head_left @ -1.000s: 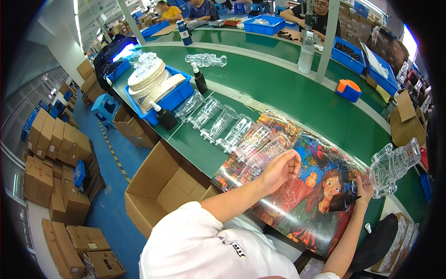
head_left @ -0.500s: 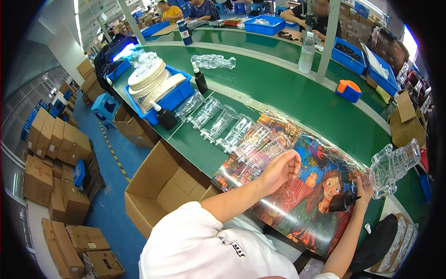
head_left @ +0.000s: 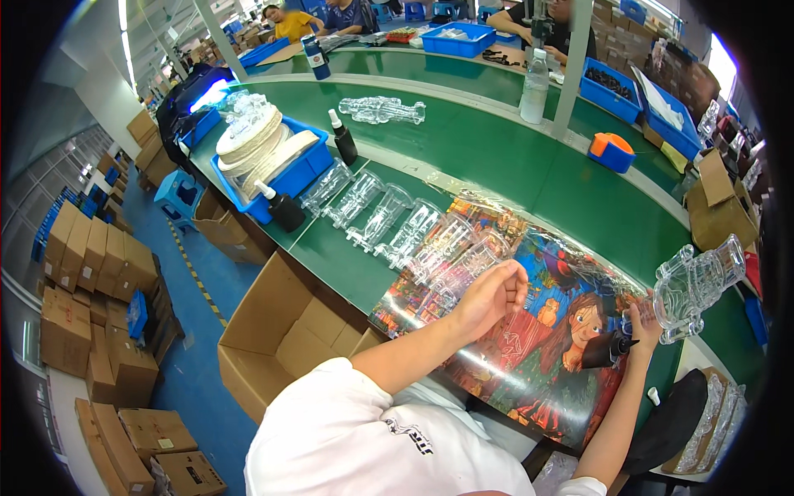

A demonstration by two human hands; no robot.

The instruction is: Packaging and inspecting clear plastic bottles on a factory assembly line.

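Observation:
My right hand (head_left: 645,324) is closed on the near end of a clear plastic figure-like part (head_left: 695,288), raised at the right edge of the bench. Beside that wrist is a black bottle (head_left: 600,351), its dark pointed nozzle overlapping the wrist in view. My left hand (head_left: 495,296) hovers over a colourful printed sheet (head_left: 550,335), fingers curled in, with nothing visible in them. Just beyond it a row of similar clear parts (head_left: 413,231) stretches left across the sheet and green bench top. Another clear part (head_left: 383,110) lies farther off.
Two black bottles with white nozzles (head_left: 285,211) stand at the left beside a blue bin (head_left: 302,169) of pale rolls. An open carton (head_left: 281,331) sits below the bench edge. Orange-and-blue tape dispenser (head_left: 612,155) and water bottle (head_left: 534,91) stand beyond. Co-workers sit across.
The whole view has shifted slightly. Both hands keep nearly the same pose, and the clear part stays in my right hand.

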